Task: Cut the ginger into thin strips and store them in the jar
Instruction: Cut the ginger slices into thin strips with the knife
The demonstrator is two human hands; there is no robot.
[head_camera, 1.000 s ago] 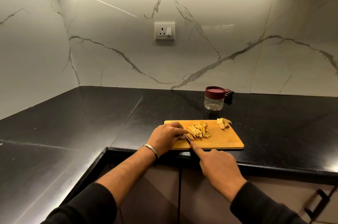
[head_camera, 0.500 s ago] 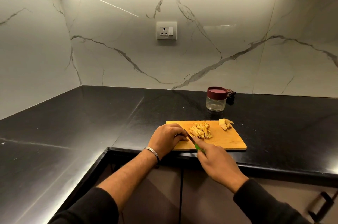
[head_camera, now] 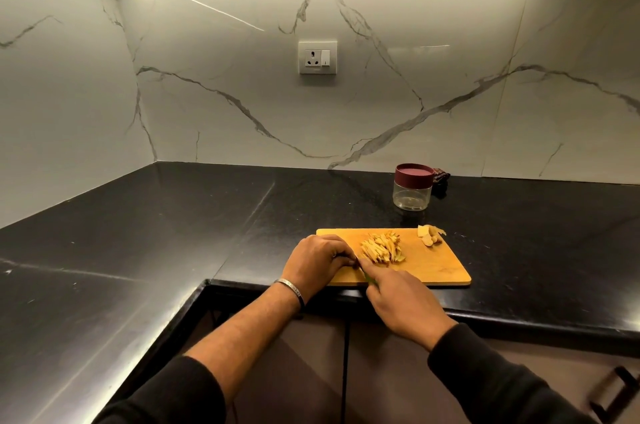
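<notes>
— Right, where do we stand on the ginger?

— I'm looking down at the flat orange wooden cutting board (head_camera: 436,268) on the black stone desk (head_camera: 173,233). A heap of pale yellow ginger strips (head_camera: 381,247) sits mid-board, so I'd say most of the slicing is done. A few uncut pale ginger chunks (head_camera: 429,236) wait at the far right corner of the board.

— And the hands?

— My left hand (head_camera: 317,259) is curled down at the near edge of the heap; whether its fingers pinch a piece, I can't tell. My right hand (head_camera: 403,302) is wrapped round a green-handled knife (head_camera: 367,276), mostly hidden, blade running up toward the heap.

— The jar?

— The clear round jar with the maroon lid (head_camera: 412,185) stands behind the board, well apart, lid on, and looks empty. By my reckoning: finish the chunks, open it, load the strips. None of the storing has begun.
</notes>
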